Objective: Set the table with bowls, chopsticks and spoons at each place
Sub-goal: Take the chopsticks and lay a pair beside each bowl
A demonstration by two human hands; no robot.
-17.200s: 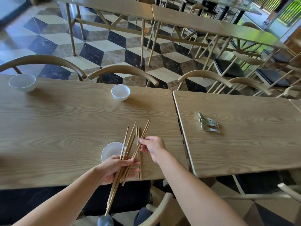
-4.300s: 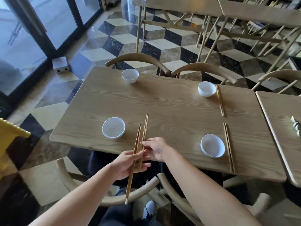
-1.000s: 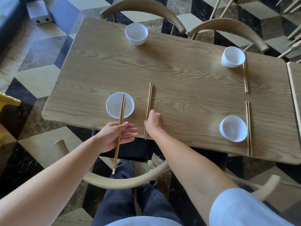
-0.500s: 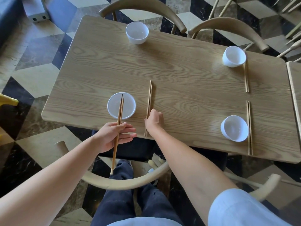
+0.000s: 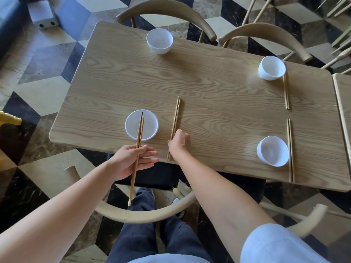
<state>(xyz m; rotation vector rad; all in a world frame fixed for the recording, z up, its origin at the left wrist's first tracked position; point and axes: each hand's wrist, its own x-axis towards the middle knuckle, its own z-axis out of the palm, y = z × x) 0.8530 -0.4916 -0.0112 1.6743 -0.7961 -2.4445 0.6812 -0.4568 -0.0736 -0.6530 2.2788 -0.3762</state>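
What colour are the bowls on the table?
White; the bowls show best in the head view.

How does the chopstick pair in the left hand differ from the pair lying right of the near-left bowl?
The held pair is lifted, gripped by the left hand; the lying pair rests flat on the table, the right hand pinching it. The held pair's tips hang over the near-left bowl; the lying pair sits beside that bowl. Both are slim wooden pairs pointing away.

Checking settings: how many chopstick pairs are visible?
4 pairs: one in the left hand, one at the right hand, one beside the far-right bowl, one beside the near-right bowl. None seem hidden.
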